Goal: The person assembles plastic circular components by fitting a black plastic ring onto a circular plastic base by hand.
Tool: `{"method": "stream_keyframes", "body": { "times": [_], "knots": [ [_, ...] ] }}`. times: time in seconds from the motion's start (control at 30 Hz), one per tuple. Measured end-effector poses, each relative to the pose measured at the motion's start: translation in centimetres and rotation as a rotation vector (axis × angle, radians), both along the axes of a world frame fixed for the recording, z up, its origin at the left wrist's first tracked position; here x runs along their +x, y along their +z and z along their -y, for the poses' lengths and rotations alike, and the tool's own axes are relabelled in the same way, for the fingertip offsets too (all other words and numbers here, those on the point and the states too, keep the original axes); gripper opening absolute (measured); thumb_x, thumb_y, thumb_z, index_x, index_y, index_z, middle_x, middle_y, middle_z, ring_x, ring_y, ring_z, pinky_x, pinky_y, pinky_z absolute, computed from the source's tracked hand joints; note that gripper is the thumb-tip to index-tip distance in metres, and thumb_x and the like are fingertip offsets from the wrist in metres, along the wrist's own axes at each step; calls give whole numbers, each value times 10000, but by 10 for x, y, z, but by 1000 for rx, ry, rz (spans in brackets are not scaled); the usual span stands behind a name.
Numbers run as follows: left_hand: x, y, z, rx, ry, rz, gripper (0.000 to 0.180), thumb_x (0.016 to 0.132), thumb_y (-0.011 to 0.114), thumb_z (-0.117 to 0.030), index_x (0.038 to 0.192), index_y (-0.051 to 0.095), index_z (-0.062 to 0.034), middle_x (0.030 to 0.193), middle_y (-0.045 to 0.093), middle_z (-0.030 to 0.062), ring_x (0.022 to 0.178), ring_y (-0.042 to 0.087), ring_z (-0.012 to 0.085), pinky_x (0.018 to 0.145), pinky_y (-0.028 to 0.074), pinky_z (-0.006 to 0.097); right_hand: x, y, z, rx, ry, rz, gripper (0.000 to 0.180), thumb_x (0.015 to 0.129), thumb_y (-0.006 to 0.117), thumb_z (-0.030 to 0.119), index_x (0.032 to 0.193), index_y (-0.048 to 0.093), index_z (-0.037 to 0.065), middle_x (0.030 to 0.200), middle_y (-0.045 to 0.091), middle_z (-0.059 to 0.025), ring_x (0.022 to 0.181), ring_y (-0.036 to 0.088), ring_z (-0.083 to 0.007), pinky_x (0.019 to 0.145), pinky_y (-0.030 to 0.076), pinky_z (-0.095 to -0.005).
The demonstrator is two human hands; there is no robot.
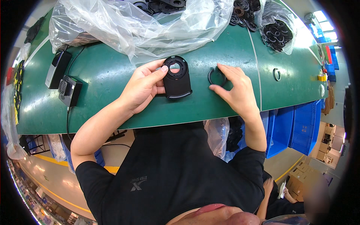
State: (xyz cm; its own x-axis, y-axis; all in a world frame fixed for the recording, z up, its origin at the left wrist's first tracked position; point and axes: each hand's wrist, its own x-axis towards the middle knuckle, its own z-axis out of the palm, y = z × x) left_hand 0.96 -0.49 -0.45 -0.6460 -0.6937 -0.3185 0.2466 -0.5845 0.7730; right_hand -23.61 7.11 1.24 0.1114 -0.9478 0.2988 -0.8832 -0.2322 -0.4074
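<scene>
Between the thumb and fingers of my left hand (144, 82) is a flat black plastic housing (177, 85) with a round hole near its rounded upper end. It is held above the green table, and its lower end has a raised lip. To the right, my right hand (236, 86) pinches a thin black ring (210, 77) by its right side, thumb below and fingers above. The ring and the housing are apart. Farther right, another black ring (276, 74) lies on the table by itself.
Clear plastic bags (138, 30) with black parts spread across the table's far side. A bag of black rings (277, 35) stands at the far right. Two black corded devices (69, 90) sit at left. Blue bins (305, 125) stand below the right edge; a person (281, 198) sits at lower right.
</scene>
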Motion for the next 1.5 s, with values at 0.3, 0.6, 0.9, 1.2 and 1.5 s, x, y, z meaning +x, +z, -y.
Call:
{"method": "stream_keyframes", "body": {
  "times": [0.3, 0.6, 0.9, 1.2, 1.5],
  "knots": [
    [3, 4, -2, 52, -64, -25, 351, 938, 448, -174, 1233, 445, 19, 1151, 574, 121, 1010, 602, 232, 880, 495, 390, 14, 5, 2, 188, -47, 727, 531, 662, 769, 72, 1135, 559, -45, 1046, 621, -146, 917, 598, -172, 791, 499, -295],
    [2, -5, -4, 46, -142, -126, 372, 938, 465, -194, 1256, 440, -1, 1177, 557, 99, 1030, 587, 201, 904, 483, 373, 59, 11, 13, -127, 102, 489, 528, 619, 787, 49, 1099, 581, -29, 954, 641, -143, 879, 617, -236, 755, 505, -298],
    [5, -5, -5, 36, -175, -186, 395, 935, 473, -169, 1285, 412, 4, 1207, 533, 99, 1051, 569, 192, 912, 479, 360, 73, 2, 19, -220, 127, 310, 519, 594, 792, 71, 1060, 592, -36, 918, 633, -150, 833, 599, -286, 736, 491, -341],
    [4, -4, -6, -23, -172, -124, 387, 933, 481, -168, 1279, 432, -1, 1182, 544, 70, 1001, 572, 145, 865, 490, 311, 73, 5, 19, -228, 150, 210, 538, 599, 785, 61, 1088, 580, -33, 974, 624, -156, 874, 590, -294, 766, 485, -349],
    [4, -4, -11, -186, -105, 125, 285, 937, 484, -191, 1169, 555, -41, 967, 608, -21, 813, 552, 23, 669, 453, 163, 79, 2, 17, -283, 179, 133, 508, 622, 762, 79, 1081, 579, -38, 1008, 600, -152, 902, 562, -309, 785, 477, -357]
  ]
}}
